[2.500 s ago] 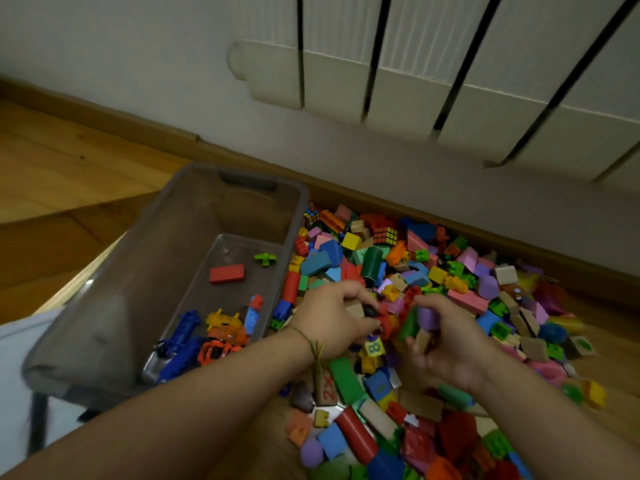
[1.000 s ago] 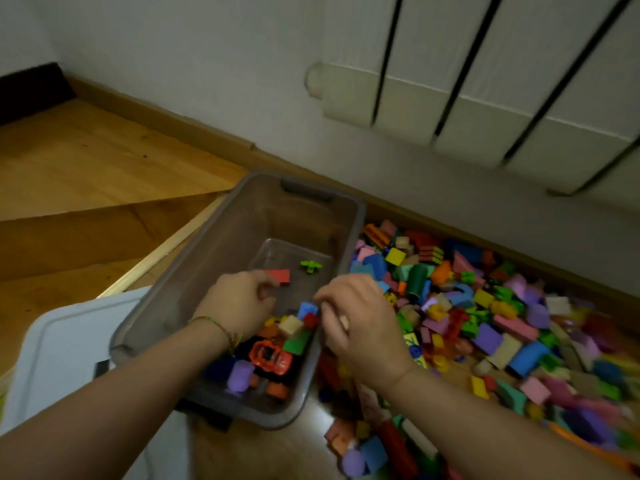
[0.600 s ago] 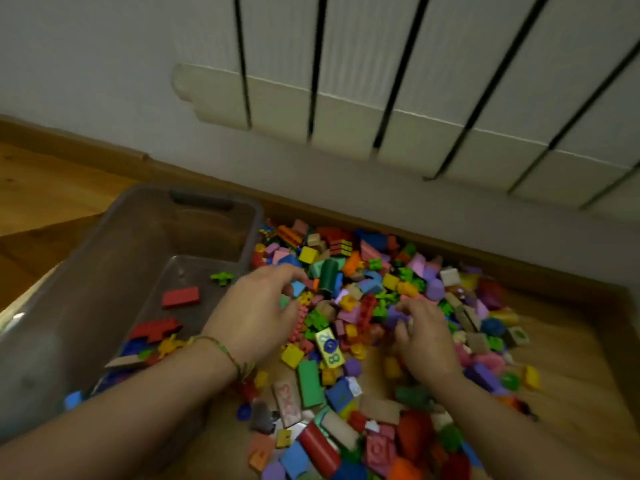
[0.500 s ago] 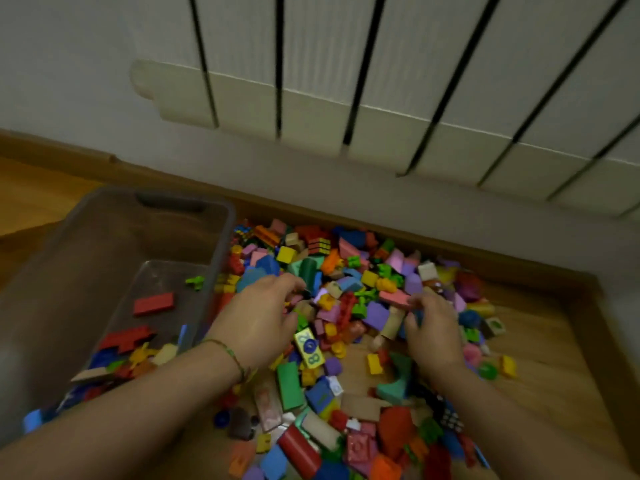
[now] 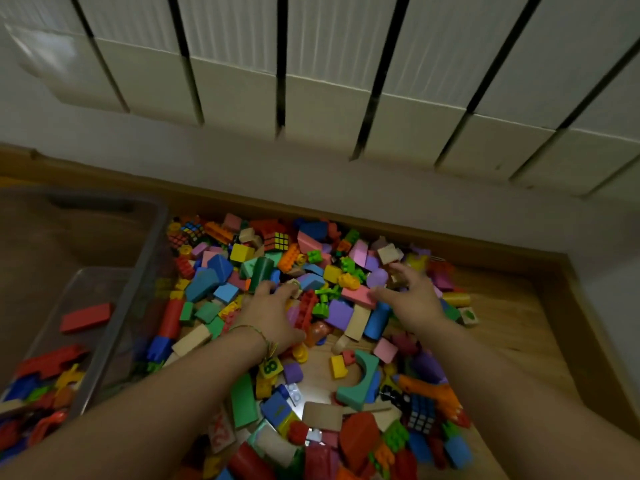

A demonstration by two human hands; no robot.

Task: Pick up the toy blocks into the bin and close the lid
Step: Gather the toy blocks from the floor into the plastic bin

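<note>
Bin (image 5: 86, 233) sits left of the block pile (image 5: 207, 282), radiator (image 5: 311, 81) behind both

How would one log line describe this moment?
phase: gathering | left hand: open | right hand: open | both on: block pile | bin: uncovered, partly filled

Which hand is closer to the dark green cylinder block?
Left. The left hand is just below the dark green cylinder; the right hand lies far to its right.
</note>
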